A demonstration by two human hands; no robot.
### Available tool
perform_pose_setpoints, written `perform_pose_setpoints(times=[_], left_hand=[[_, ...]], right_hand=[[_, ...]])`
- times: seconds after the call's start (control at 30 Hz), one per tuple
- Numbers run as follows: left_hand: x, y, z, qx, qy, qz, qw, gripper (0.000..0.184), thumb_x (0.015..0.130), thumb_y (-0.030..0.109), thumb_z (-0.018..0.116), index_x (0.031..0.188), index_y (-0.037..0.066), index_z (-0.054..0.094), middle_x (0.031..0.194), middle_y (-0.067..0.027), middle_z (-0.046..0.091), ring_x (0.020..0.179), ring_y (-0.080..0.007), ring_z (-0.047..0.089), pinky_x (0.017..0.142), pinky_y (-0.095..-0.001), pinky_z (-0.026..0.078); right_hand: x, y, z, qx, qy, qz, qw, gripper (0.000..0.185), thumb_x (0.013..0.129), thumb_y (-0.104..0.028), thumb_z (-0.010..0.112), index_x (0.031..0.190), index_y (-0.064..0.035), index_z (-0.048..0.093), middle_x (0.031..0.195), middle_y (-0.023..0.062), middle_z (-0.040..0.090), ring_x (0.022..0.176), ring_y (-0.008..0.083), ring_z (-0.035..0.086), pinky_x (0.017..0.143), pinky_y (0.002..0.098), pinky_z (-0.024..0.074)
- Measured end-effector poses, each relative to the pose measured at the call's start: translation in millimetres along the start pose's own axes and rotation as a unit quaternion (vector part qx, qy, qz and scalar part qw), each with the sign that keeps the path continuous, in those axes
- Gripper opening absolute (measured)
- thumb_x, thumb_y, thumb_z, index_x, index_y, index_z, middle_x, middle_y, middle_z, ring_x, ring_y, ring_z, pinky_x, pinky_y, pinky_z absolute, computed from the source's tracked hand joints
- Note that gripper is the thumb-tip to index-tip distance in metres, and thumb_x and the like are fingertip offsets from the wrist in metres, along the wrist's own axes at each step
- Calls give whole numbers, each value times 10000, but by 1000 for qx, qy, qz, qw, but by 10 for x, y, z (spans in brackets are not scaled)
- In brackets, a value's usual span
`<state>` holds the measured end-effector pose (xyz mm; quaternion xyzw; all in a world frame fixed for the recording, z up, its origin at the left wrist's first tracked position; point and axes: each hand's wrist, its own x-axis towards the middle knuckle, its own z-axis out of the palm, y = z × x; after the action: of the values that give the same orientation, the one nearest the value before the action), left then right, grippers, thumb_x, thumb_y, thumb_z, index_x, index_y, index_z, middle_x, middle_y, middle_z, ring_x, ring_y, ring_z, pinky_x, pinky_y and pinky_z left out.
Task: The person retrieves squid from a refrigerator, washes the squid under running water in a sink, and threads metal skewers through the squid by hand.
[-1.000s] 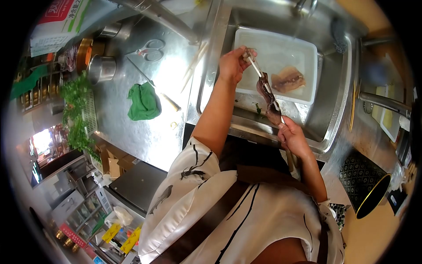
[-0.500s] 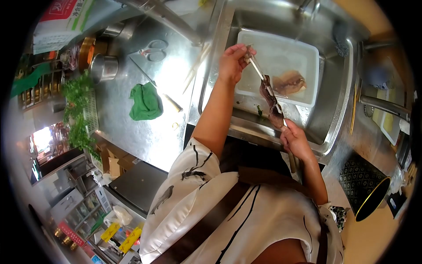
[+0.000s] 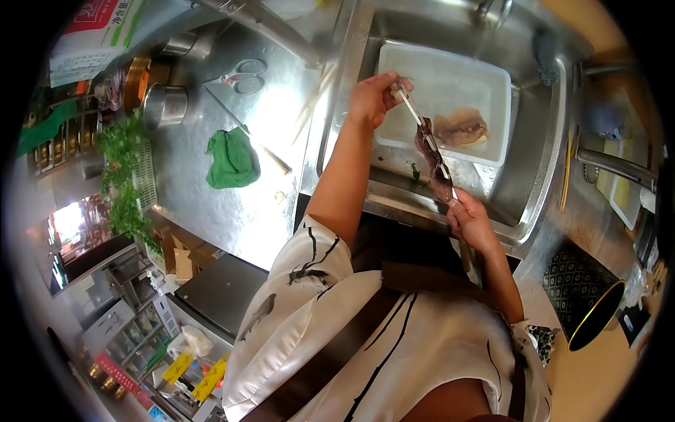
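Dark, glossy meat (image 3: 432, 158) is threaded along pale sticks (image 3: 410, 103), slanting over the front part of the sink. My left hand (image 3: 375, 100) is closed round the upper end of the sticks. At the lower end my right hand (image 3: 470, 219) is closed on the stick, just below the meat. Behind them a white plastic tub (image 3: 474, 70) sits in the sink, with a flat brownish piece of meat (image 3: 461, 127) lying in it. Whether the sticks are one piece or several I cannot tell.
The steel sink (image 3: 531, 151) surrounds the tub. Left of it, a green cloth (image 3: 232, 160), scissors (image 3: 245, 77) and a long thin tool (image 3: 266, 153) lie on the steel counter (image 3: 211, 204). A metal pot (image 3: 165, 105) stands farther left; a black patterned bin (image 3: 580, 292) is at the right.
The view shifts slightly. Both hands keep their hold on the sticks, and the meat stays between them with hardly any movement.
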<state>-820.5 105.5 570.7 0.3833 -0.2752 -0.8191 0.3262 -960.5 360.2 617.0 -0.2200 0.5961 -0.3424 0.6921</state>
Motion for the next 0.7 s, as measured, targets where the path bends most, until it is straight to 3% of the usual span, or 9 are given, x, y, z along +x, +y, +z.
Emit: perform_pose_setpoints(times=[0.2,0.37,0.7], left_hand=[[-17,-80,44,12,37,-2,999,196,871,167,458,925,-11,521,858,-148,611,785,-210,604,657,-289,486],[-49,-159,140,-56,82,12,995,200,852,171,510,882,-27,524,817,-136,617,736,-205,624,630,-286,511],[-96,-220,205,-10,97,9,995,242,832,143,537,951,-64,501,861,-159,602,739,-239,625,653,-330,516]], right_hand=[[6,0,24,10,0,1,1000,267,916,-193,389,1165,-124,461,550,-24,372,395,56,298,359,190,266],[9,-59,74,29,-1,22,999,254,916,-189,386,1151,-125,456,547,-23,361,392,59,289,358,192,261],[79,-222,173,50,10,43,998,199,914,-184,388,1090,-110,445,552,-14,363,393,69,284,361,205,270]])
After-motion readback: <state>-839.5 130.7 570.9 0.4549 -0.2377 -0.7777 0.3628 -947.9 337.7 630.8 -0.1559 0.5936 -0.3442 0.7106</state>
